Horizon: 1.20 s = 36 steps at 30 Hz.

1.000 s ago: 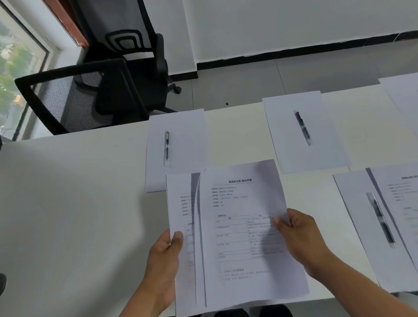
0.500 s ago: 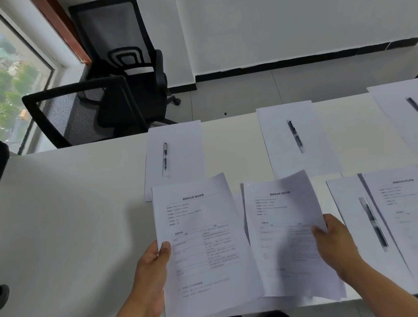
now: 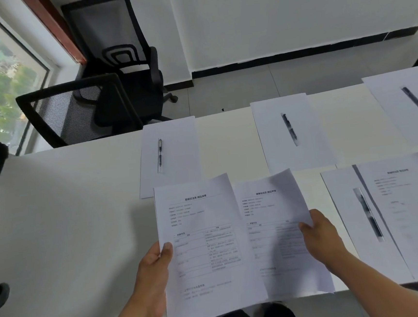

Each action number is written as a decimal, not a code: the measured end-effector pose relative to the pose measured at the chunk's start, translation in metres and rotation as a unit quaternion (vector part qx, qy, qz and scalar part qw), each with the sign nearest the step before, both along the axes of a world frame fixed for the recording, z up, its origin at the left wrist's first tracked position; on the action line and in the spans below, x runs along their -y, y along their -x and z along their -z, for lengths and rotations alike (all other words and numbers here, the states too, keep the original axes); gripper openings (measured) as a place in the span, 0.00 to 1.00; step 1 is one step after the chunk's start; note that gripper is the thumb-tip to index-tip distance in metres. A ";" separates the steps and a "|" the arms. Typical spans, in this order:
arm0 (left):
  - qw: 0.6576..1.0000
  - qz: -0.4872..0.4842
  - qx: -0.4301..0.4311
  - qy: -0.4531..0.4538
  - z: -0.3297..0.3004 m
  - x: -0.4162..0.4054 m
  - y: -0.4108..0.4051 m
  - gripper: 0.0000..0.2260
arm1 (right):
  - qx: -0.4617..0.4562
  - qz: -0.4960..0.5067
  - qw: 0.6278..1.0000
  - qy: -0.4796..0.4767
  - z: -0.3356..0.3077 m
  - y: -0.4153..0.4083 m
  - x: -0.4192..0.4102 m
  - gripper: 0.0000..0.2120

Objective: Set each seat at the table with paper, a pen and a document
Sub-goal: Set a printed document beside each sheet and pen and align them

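Left hand pinches one document, right hand another document; both run lengthwise away, overhanging the table near edge.

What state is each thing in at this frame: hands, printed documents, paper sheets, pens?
Left hand: pinches the left document.
Right hand: pinches the right document, its top corner curling.
Far-left sheet: flat, pen on it, no document.
Middle far sheet: flat, bears a pen.
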State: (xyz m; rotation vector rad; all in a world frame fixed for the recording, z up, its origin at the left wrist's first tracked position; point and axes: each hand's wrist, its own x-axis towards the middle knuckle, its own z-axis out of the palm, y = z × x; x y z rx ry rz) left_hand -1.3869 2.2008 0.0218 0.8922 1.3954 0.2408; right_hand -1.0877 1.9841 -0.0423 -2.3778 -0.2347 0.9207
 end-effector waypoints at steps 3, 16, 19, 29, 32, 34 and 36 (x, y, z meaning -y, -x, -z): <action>1.000 0.000 0.004 0.001 -0.002 0.002 -0.002 0.13 | -0.003 -0.001 1.000 0.005 0.003 0.000 -0.001 0.04; 1.000 0.017 0.021 -0.003 -0.012 0.008 -0.020 0.13 | -0.019 0.016 1.000 0.015 -0.007 -0.005 0.003 0.08; 0.999 0.028 0.025 -0.009 -0.018 0.007 -0.026 0.13 | 0.006 -0.001 0.999 0.053 -0.008 -0.009 0.005 0.16; 0.994 0.076 0.067 -0.042 -0.055 -0.006 -0.053 0.14 | -0.136 -0.022 0.985 -0.100 -0.083 0.012 -0.043 0.25; 0.991 0.093 0.079 -0.059 -0.073 -0.014 -0.059 0.14 | -0.183 -0.019 0.969 -0.166 -0.117 0.025 -0.062 0.25; 0.988 0.098 0.088 -0.078 -0.083 -0.020 -0.063 0.14 | -0.200 -0.034 0.959 -0.200 -0.138 0.033 -0.071 0.16; 0.986 0.099 0.096 -0.097 -0.094 -0.025 -0.065 0.14 | -0.197 -0.040 0.953 -0.226 -0.158 0.040 -0.078 0.09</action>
